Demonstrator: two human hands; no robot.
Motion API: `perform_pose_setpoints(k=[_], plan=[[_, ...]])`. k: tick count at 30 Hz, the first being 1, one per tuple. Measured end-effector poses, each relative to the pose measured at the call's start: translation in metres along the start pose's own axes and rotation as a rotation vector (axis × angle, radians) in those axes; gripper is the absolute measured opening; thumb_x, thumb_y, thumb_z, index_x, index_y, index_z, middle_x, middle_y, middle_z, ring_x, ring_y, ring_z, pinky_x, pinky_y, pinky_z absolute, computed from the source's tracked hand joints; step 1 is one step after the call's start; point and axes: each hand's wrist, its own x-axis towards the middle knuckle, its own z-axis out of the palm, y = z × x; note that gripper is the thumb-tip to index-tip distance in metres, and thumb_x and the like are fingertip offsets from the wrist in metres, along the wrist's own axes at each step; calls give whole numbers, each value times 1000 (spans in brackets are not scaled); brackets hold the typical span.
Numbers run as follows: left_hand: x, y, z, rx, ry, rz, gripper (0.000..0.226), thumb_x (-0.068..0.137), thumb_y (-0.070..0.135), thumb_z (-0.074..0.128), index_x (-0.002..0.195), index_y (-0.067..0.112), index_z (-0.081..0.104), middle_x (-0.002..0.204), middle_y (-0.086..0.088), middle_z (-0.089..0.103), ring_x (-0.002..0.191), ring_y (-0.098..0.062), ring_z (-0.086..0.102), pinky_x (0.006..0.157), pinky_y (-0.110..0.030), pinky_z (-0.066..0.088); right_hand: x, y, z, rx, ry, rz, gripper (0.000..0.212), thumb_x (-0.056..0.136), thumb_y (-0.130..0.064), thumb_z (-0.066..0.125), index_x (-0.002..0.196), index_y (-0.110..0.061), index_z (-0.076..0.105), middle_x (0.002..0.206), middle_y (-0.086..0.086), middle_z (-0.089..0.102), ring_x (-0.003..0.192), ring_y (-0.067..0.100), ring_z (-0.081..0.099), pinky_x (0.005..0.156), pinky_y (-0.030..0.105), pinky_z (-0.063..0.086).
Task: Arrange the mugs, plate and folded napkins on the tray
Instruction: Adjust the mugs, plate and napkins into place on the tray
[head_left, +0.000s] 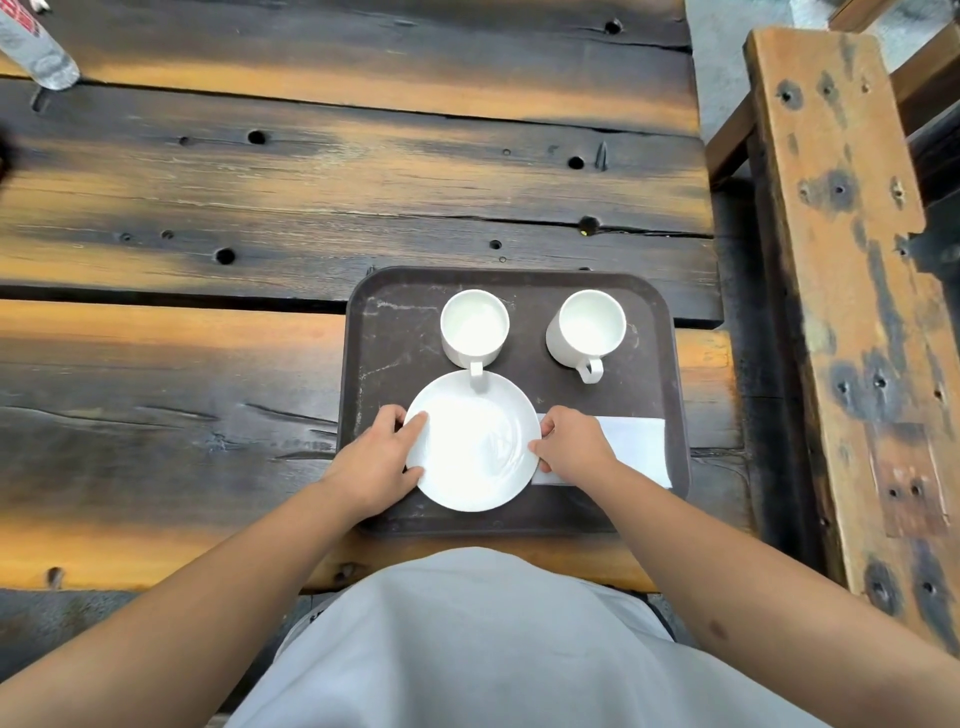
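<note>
Tray (395, 332): dark brown, rectangular with rounded corners, lower centre of the frame, resting on a table (260, 182) of dark and orange wooden planks.

Mugs, 2, white, upright, empty:
- left mug (474, 326), upper middle of the tray, handle pointing toward the bottom of the frame and overlapping the plate's upper rim.
- right mug (587, 328), upper right of the tray, handle pointing down-right, apart from the plate.

Plate (472, 441): 1, white, round, empty, lower middle of the tray.

Napkin (639, 447): white, folded, flat on the tray's lower right, its left end tucked under the plate and the right hand.

Left hand (382, 457): gripping the plate's left rim, thumb and forefinger on top of the edge.

Right hand (571, 444): gripping the plate's right rim, fingers curled at the edge, resting over the napkin.

Other items: a clear plastic bottle (39, 52), upper left corner; a worn wooden bench (841, 260), right side of the frame.
</note>
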Motion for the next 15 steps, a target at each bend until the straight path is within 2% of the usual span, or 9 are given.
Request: perform_pose_setpoints(k=[10, 15], plan=[[-1, 0, 2, 1, 19, -3, 75, 90, 41, 58, 150, 21, 19, 132, -1, 26, 89, -17, 48, 76, -35, 55, 1, 1, 1, 17, 7, -1, 10, 85, -19, 65, 84, -17, 56, 72, 1, 69, 67, 15, 65, 63, 32, 53], [-4, 3, 3, -5, 33, -6, 72, 90, 40, 57, 149, 23, 18, 133, -1, 27, 89, -17, 47, 75, -36, 55, 0, 3, 1, 16, 11, -24, 10, 86, -21, 64, 83, -17, 55, 71, 0, 69, 70, 16, 64, 64, 31, 51]])
